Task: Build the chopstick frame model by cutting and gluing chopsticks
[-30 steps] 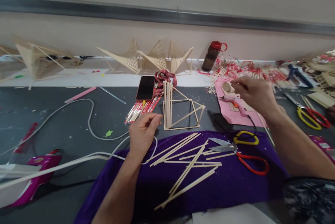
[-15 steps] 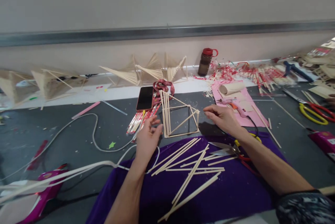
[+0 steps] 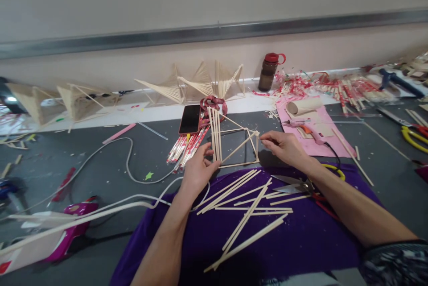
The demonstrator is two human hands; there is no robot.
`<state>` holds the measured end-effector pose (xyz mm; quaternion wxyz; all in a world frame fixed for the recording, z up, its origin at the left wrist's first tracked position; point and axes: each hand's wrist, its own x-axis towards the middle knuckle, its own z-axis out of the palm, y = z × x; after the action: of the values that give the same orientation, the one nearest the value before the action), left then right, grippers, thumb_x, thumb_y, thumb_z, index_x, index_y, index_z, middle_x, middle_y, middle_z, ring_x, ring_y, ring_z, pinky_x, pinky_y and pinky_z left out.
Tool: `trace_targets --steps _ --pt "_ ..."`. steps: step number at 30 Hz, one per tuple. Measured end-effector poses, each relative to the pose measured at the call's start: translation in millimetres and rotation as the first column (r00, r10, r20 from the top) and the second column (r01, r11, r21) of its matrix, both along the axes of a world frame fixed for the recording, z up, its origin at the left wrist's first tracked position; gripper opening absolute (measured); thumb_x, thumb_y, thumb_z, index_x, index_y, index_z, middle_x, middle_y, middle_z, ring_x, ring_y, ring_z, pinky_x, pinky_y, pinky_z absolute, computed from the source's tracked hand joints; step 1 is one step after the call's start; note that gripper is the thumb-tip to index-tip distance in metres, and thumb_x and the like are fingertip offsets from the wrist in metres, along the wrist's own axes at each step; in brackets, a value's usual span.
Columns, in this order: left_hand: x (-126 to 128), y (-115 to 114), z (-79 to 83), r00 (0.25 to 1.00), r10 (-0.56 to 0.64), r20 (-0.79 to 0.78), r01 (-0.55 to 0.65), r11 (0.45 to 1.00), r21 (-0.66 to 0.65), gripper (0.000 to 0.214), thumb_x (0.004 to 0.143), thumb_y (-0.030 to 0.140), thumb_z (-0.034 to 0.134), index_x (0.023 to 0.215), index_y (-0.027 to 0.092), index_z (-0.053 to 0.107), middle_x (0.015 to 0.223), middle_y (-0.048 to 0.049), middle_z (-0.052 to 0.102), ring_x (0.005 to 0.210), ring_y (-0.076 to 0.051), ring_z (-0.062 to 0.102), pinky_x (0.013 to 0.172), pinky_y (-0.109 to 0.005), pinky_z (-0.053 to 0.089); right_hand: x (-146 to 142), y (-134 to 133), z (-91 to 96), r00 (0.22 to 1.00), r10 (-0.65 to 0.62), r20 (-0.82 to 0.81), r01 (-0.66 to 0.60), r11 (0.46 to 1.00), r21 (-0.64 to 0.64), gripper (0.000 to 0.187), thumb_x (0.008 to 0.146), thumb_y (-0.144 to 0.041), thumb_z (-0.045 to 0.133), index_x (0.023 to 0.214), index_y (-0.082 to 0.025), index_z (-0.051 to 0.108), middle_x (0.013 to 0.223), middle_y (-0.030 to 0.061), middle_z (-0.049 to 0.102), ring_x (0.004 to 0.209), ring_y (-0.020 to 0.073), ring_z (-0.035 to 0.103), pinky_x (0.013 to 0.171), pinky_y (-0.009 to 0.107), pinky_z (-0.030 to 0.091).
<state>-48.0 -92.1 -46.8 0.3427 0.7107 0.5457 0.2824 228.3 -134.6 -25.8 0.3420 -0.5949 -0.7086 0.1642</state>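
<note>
"Stick frame [image 3: 238,148], one: position and hold?"

"Middle of the bench [image 3: 143,154], just beyond the far edge of the purple cloth [image 3: 301,241]. Left hand [image 3: 199,165] at its near left corner, thumb and fingers slightly apart; cannot tell whether they pinch it. Right hand [image 3: 284,145] at its upper right corner, thumb and fingertips drawn close together; contact unclear."

"Portion complete?"

"Partial, by judgement. Outline joined at the corners; short row of sticks [image 3: 216,138] set along the left side."

"Portion outstanding?"

"Other spans mostly bare. For comparison: stick models [image 3: 167,91], along the bench's back edge, closely filled. Loose sticks [image 3: 247,214], several, on the cloth, unattached. Glue gun [image 3: 320,138], one, lying on pink sheet [image 3: 337,150], in neither hand. Scissors [image 3: 290,188], one pair, toward the cloth's far right corner."
</note>
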Motion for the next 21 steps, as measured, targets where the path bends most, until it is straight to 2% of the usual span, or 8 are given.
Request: trace_targets --steps 5,11,17,19,21 --pt "3 -4 4.7 0.993 -0.018 -0.119 0.026 0.997 0.068 0.058 0.068 0.03 0.065 0.121 0.022 0.045 0.098 -0.0036 0.063 0.055 -0.01 0.058 0.058 -0.026 0.046 3 1 -5.5 1.0 0.005 -0.001 -0.005 0.999 0.038 0.019 0.082 -0.025 0.048 0.089 -0.018 0.064 0.071 0.0015 0.065 0.052 0.0122 0.055 0.047 0.022 0.038" --pt "10 -5 4.8 0.979 -0.006 -0.202 0.023 0.997 0.079 0.056 0.067 0.027 0.064 0.12 0.017 0.046 0.093 -0.0036 0.062 0.055 -0.01 0.057 0.059 -0.026 0.045 6 3 -7.5 0.999 0.0 0.032 -0.002 0.998 0.063 0.018 0.082 -0.024 0.048 0.087 -0.018 0.064 0.065 0.0003 0.063 0.053 0.0121 0.054 0.047 0.022 0.036" --pt "11 -1 0.9 0.983 0.014 -0.185 0.005 0.995 0.103 0.06 0.066 0.03 0.066 0.12 0.017 0.045 0.092 -0.0028 0.062 0.053 -0.01 0.055 0.058 -0.026 0.044 9 3 -2.6 0.999 -0.032 0.037 0.03 0.998 0.062 0.017 0.08 -0.023 0.05 0.086 -0.018 0.065 0.064 -0.0004 0.062 0.051 0.0112 0.054 0.047 0.021 0.037" --pt "10 -3 5.7 0.987 0.043 -0.154 -0.023 0.991 0.134 0.06 0.065 0.03 0.067 0.119 0.016 0.046 0.093 -0.0037 0.062 0.052 -0.009 0.054 0.058 -0.025 0.045 13 2 2.9 0.998 -0.069 -0.007 0.07 0.994 0.079 0.017 0.08 -0.024 0.051 0.086 -0.018 0.066 0.064 -0.0006 0.062 0.05 0.0106 0.053 0.046 0.021 0.037" --pt "9 -9 15.9 0.99 0.086 -0.108 -0.058 0.968 0.242 0.052 0.068 0.03 0.066 0.115 0.015 0.049 0.094 -0.0045 0.061 0.058 -0.01 0.056 0.061 -0.026 0.046 16 0 11.5 0.99 -0.111 -0.09 0.121 0.986 0.115 0.017 0.08 -0.026 0.052 0.086 -0.019 0.066 0.062 -0.001 0.061 0.046 0.01 0.052 0.043 0.021 0.037"
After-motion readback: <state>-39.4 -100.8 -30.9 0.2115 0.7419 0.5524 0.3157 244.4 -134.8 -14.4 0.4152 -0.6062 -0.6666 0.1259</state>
